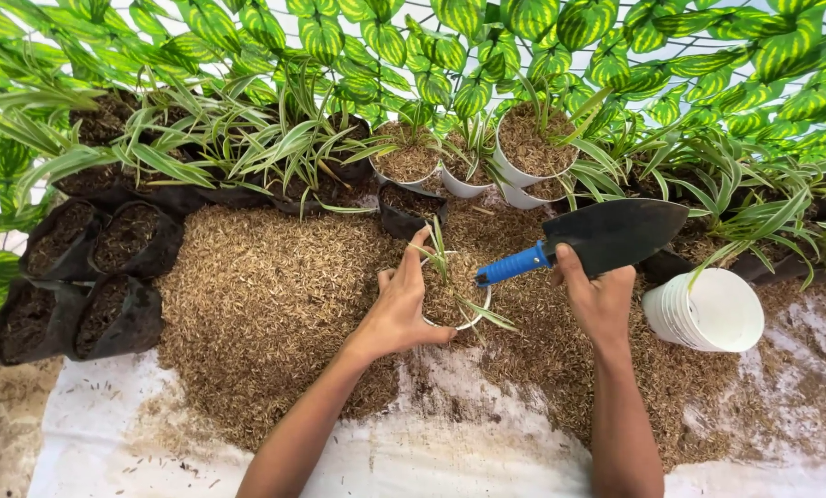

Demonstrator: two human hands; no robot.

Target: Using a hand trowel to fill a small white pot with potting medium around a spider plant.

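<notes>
My left hand (400,304) grips the side of a small white pot (469,322) filled with brown husk mix, with a young green seedling (442,263) standing in it. My right hand (599,293) holds a garden trowel by its blue handle (514,265); the black blade (620,232) points right, level above the pile. The pot rests on a wide heap of rice-husk potting mix (265,295) spread over a white sheet (108,424).
Several black grow bags (122,240) filled with mix stand at the left. A stack of white pots (708,310) lies on its side at the right. Potted spider plants (533,148) in white pots and black bags line the back under leafy green vines.
</notes>
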